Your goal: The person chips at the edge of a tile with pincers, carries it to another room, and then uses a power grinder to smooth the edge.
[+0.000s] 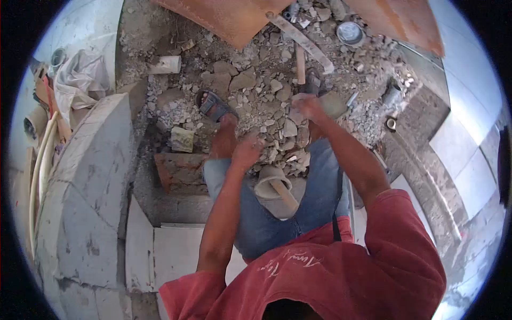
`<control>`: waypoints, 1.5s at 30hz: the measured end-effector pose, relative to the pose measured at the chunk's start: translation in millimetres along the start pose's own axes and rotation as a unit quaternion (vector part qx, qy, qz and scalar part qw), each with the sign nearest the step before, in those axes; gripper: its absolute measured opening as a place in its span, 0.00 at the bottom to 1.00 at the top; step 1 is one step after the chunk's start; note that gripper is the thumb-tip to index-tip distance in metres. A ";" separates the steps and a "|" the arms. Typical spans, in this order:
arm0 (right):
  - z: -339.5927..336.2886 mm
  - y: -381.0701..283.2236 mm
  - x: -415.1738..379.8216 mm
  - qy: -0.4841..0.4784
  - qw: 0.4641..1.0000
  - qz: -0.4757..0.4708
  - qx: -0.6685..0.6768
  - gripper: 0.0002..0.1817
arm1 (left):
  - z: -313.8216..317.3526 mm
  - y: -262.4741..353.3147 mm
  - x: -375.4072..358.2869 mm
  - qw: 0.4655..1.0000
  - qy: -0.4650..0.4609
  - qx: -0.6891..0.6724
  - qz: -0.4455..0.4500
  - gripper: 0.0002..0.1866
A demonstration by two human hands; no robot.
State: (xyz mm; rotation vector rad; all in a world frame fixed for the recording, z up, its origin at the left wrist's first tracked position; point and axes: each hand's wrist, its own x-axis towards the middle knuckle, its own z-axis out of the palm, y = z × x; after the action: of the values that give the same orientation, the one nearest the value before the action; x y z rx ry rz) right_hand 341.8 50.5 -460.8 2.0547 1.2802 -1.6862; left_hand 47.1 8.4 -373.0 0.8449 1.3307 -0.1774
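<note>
My left hand (248,152) hangs over the near edge of the rubble (256,101), its fingers curled; whatever is in them is too small to make out. Farther forward, my right hand (309,108) is closed on a flat grey stone (296,116), beside a larger greenish-grey stone (333,105). Between my knees rests a grey bowl-shaped container (265,186) with a wooden handle (284,195) slanting out of it. A wooden shaft (301,65) lies beyond my right hand, under or against a long flat bar (301,41).
Rust-coloured sheets (224,18) cover the far edge. A round tin (350,33) and a metal can (392,95) lie at right. A white pipe piece (166,64), yellowish packet (182,139) and brick block (178,170) are at left, near a grey ledge (96,186).
</note>
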 end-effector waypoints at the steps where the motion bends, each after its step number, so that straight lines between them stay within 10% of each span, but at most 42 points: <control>1: 5.0 -8.3 19.1 -0.012 1.000 -0.006 -0.004 0.17 | 5.0 8.5 9.9 0.999 -0.026 0.031 0.033 0.27; 4: 55.9 -8.4 97.3 -0.044 0.982 0.011 -0.185 0.21 | 33.7 22.3 30.8 0.999 -0.014 0.017 0.042 0.27; 6: 109.6 33.3 151.8 0.191 0.972 -0.051 -0.129 0.26 | 54.8 35.8 76.5 0.999 0.007 -0.025 0.037 0.26; 8: 122.8 24.6 176.6 0.021 0.981 0.189 0.034 0.27 | 71.5 42.4 83.1 0.998 -0.059 -0.017 -0.016 0.26; 11: 193.5 66.2 224.9 0.065 0.993 0.043 -0.092 0.28 | 92.9 38.3 98.4 0.994 -0.083 -0.066 0.001 0.26; 13: 211.6 57.6 229.1 0.167 0.910 0.148 0.350 0.31 | 89.8 43.0 98.8 0.994 -0.082 -0.068 -0.033 0.23; 16: 208.8 34.6 237.7 0.239 0.816 0.212 0.482 0.35 | 83.6 33.4 102.1 0.995 -0.061 -0.063 -0.040 0.19; 22: 176.3 -9.1 257.3 0.240 0.852 0.367 0.286 0.39 | 68.3 37.4 104.5 0.996 -0.061 -0.031 -0.064 0.24; 33: 165.1 6.2 242.4 0.250 0.907 0.226 0.252 0.27 | 84.2 24.9 101.0 0.999 -0.026 -0.038 0.000 0.26; 39: 157.6 33.7 201.8 0.219 0.878 0.190 0.382 0.16 | 86.8 42.1 102.7 0.977 -0.208 -0.004 -0.034 0.26; 44: 23.0 17.7 118.9 0.182 0.884 0.160 0.399 0.09 | 110.0 45.8 99.7 0.988 -0.127 -0.051 0.074 0.27; 45: -3.0 35.8 111.2 0.266 0.961 0.024 0.067 0.09 | 110.1 46.1 100.1 0.987 -0.129 -0.052 0.081 0.27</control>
State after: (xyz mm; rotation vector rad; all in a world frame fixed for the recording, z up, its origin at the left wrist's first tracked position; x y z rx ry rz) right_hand 367.0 85.1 -569.5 2.7192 1.2560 -1.2685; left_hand 186.2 5.8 -443.2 0.8080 1.0152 -0.0860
